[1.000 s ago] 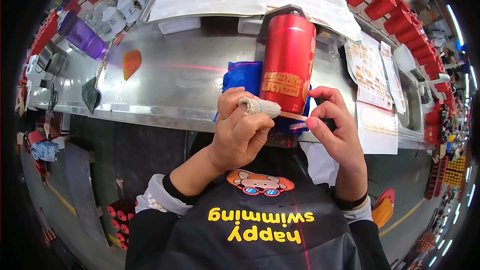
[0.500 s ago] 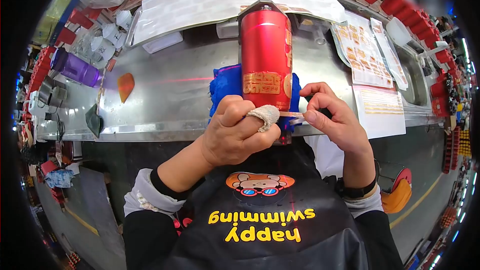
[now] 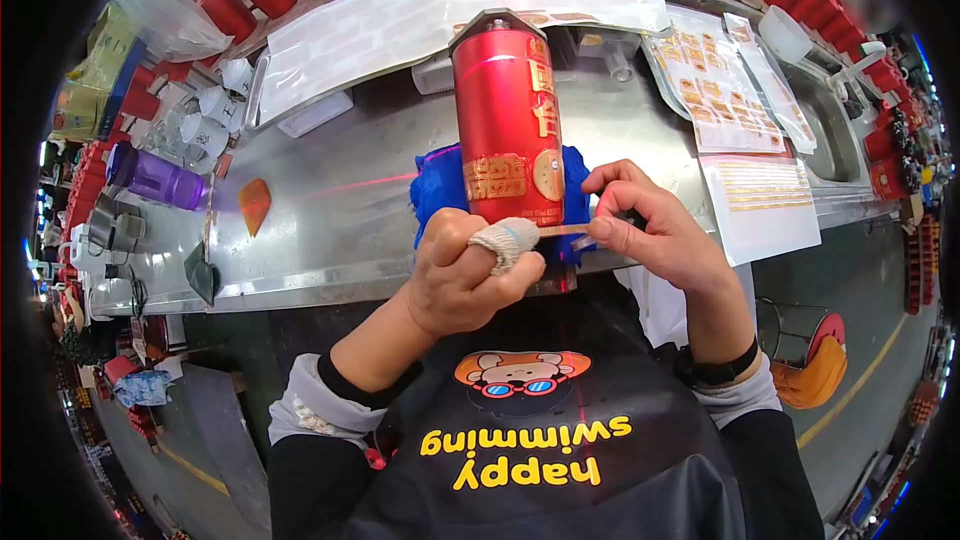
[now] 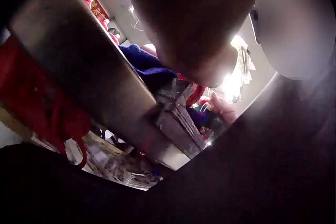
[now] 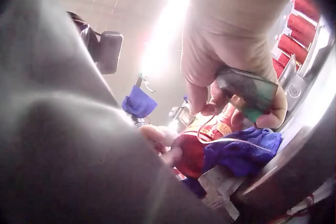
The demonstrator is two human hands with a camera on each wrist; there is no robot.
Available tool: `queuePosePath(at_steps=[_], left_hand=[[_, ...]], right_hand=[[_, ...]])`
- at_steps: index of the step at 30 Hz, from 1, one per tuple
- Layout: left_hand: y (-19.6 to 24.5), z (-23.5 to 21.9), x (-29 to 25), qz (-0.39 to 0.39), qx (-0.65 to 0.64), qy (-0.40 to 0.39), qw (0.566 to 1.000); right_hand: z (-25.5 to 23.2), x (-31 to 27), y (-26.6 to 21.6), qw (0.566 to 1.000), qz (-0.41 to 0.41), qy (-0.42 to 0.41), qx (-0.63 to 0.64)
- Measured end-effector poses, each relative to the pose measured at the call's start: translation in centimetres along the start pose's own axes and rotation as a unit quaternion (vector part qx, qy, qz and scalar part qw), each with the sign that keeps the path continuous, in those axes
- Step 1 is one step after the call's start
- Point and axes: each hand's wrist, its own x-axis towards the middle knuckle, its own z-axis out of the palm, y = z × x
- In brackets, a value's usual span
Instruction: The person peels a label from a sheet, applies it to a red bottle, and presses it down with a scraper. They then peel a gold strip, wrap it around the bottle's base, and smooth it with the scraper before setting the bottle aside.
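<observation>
A red canister (image 3: 500, 130) with gold lettering lies on a blue cloth (image 3: 436, 190). At its near end my left hand (image 3: 460, 275), one finger wrapped in pale knit fabric, is curled at one end of a thin strip (image 3: 565, 230). The thumb and forefinger of my right hand (image 3: 660, 230) pinch the strip's other end. In the right wrist view, my right hand (image 5: 236, 40) also grips a dark green translucent piece (image 5: 249, 92) above the blue cloth (image 5: 241, 150). The left wrist view is dark, and its finger contacts are hidden.
Printed gold sheets (image 3: 715, 85) lie at the right beside a sink (image 3: 835, 135). A long white sheet (image 3: 440, 15) spans the back. On the metal table (image 3: 340, 210) at left are an orange piece (image 3: 254, 206), a dark green piece (image 3: 201, 273) and a purple bottle (image 3: 160, 178). Red canisters line the back.
The canister has turned about its length, bringing more gold lettering and a round emblem into view. The head view has shifted. Both hands remain at its near end with the strip between them.
</observation>
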Motion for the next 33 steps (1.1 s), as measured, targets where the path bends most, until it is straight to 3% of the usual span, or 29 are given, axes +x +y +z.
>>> queuePosePath(at_steps=[5, 6, 9, 12, 15, 18, 21, 24, 33], left_hand=[[-0.2, -0.2, 0.2, 0.002, -0.022, -0.004, 1.000], [-0.1, 0.2, -0.8, -0.047, -0.022, 0.009, 0.999], [0.2, 0.9, -1.5, -0.076, -0.010, 0.056, 0.995], [0.4, -0.1, -0.2, -0.026, 0.016, 0.001, 1.000], [0.1, 0.0, -0.2, -0.035, -0.009, 0.002, 0.999], [0.4, 0.6, -1.4, -0.103, -0.033, 0.054, 0.993], [0.8, 0.6, -1.1, -0.097, -0.008, 0.055, 0.994], [0.6, 0.0, -0.4, -0.043, 0.004, 0.008, 0.999], [0.6, 0.3, -2.5, -0.124, -0.052, 0.054, 0.989]], right_hand=[[0.2, 0.0, 0.1, 1.000, -0.008, 0.011, 0.000], [0.3, 0.0, 0.2, 1.000, -0.012, 0.020, -0.002], [0.3, 0.0, 0.4, 1.000, -0.018, 0.024, -0.007], [0.2, 0.0, 0.2, 1.000, -0.006, 0.019, -0.003], [0.0, 0.0, 0.1, 1.000, -0.004, 0.007, -0.002], [-0.1, 0.0, 0.2, 1.000, 0.000, 0.004, -0.002], [-0.1, 0.0, 0.3, 1.000, 0.002, 0.001, -0.004], [-0.1, 0.1, 0.4, 1.000, -0.005, 0.001, -0.006], [-0.1, 0.2, 0.1, 1.000, 0.013, -0.003, 0.003]])
